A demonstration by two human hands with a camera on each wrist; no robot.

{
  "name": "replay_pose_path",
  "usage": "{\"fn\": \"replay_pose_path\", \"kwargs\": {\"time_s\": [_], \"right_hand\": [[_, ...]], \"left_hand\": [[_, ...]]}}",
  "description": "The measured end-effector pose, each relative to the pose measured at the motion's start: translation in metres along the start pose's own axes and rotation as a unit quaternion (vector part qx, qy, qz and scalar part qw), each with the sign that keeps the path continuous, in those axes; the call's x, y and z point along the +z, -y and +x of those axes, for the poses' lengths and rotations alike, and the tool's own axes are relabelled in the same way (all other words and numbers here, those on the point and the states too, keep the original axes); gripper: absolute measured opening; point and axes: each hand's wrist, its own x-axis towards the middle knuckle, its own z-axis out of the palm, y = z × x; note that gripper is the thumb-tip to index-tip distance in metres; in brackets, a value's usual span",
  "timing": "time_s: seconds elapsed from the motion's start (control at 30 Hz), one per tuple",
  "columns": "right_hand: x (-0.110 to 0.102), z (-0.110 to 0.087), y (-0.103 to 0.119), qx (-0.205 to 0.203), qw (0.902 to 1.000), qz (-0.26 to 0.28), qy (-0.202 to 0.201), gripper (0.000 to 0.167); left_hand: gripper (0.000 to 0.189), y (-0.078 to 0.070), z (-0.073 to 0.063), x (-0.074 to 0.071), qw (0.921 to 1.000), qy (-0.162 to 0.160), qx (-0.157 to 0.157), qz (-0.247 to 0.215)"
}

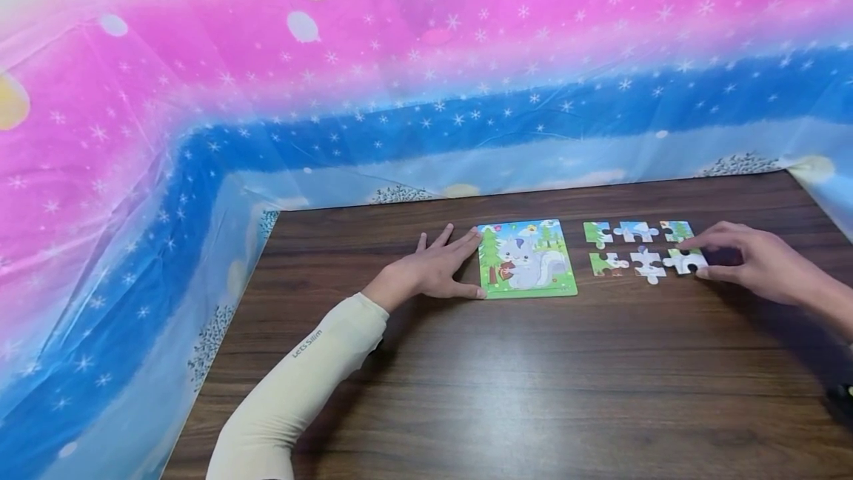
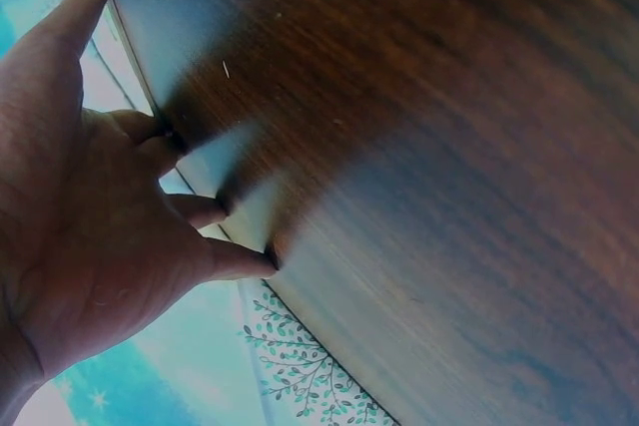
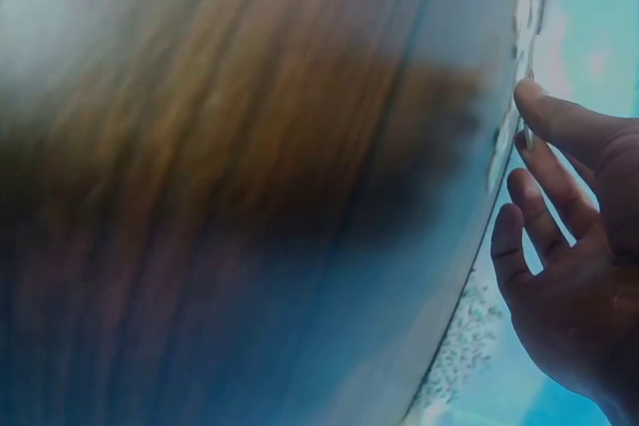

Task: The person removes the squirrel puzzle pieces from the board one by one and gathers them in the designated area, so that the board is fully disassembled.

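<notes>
A square jigsaw board (image 1: pixel 528 261) with a picture of a grey-white squirrel lies flat on the table. My left hand (image 1: pixel 440 270) rests on the tabletop with fingers spread, thumb and a fingertip touching the board's left edge. To the board's right, several loose jigsaw pieces lie in two rows, among them a green piece (image 1: pixel 597 234) and a squirrel-face piece (image 1: pixel 649 267). At the near right end of the rows, my right hand (image 1: pixel 753 261) pinches a white-and-green jigsaw piece (image 1: pixel 683 262) between thumb and finger. In the right wrist view that piece shows only as a thin edge.
The dark wood table (image 1: pixel 466 376) carries the board and pieces. A pink and blue patterned cloth (image 1: pixel 400 72) hangs behind the table's far edge and along its left side. A pale sleeve (image 1: pixel 300 384) covers the left forearm.
</notes>
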Motion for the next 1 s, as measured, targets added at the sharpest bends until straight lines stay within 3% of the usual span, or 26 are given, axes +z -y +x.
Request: {"fn": "replay_pose_path", "kwargs": {"time_s": [0.3, 0.7, 0.87, 1.0], "right_hand": [[0.004, 0.000, -0.011, 0.009, 0.9995, -0.024, 0.019, 0.046], [0.005, 0.002, -0.009, 0.009, 0.9994, -0.008, 0.034, 0.044], [0.002, 0.003, -0.002, 0.006, 0.9996, -0.010, 0.026, 0.045], [0.000, 0.005, 0.018, -0.013, 0.9999, -0.003, 0.003, 0.043]], "left_hand": [[0.104, 0.001, 0.002, 0.000, 1.0000, -0.001, 0.000, -0.003], [0.104, 0.002, -0.001, 0.001, 1.0000, -0.004, -0.004, -0.005], [0.104, 0.002, -0.001, 0.002, 1.0000, -0.004, -0.006, -0.003], [0.104, 0.001, 0.000, 0.001, 1.0000, -0.005, -0.003, -0.004]]}}
